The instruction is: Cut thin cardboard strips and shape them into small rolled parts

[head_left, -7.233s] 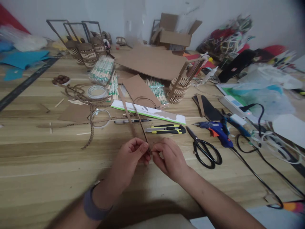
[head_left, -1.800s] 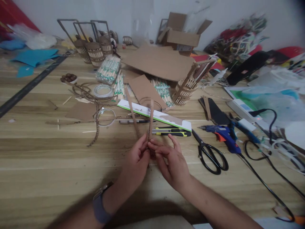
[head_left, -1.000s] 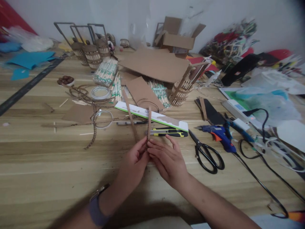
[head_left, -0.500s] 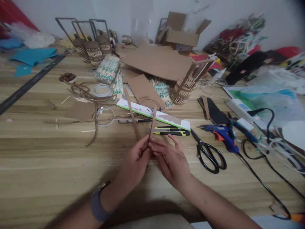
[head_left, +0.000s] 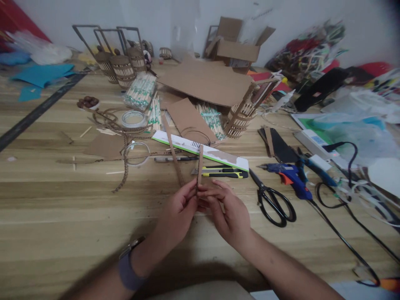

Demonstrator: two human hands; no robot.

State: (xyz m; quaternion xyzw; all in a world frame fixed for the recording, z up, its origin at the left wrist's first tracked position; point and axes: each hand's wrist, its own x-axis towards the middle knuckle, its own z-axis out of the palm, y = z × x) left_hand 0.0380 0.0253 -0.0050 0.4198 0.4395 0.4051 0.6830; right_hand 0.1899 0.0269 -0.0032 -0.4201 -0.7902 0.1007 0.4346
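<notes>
My left hand point(head_left: 177, 213) pinches a narrow brown cardboard strip point(head_left: 200, 166) between thumb and fingers, and the strip stands up from the grip. My right hand point(head_left: 233, 216) closes its fingertips on the strip's lower part, right beside the left fingers. A second length of cardboard strip point(head_left: 173, 152) rises on the left; whether both are one piece is hidden by the fingers. Just beyond the hands lie a yellow-and-black utility knife point(head_left: 223, 171), a pen point(head_left: 187, 158) and a white strip with a green edge point(head_left: 218, 155).
Black scissors point(head_left: 275, 202) and a blue glue gun point(head_left: 289, 177) with its cord lie to the right. Tape rolls point(head_left: 133, 119), bundled sticks point(head_left: 140, 89), a stick-sided basket point(head_left: 239, 118) and a large cardboard sheet point(head_left: 203, 81) stand or lie farther back.
My right hand has shifted slightly, its fingers more curled and its index finger drawn in. The right-hand strip has turned a little more upright. My left hand has hardly moved.
</notes>
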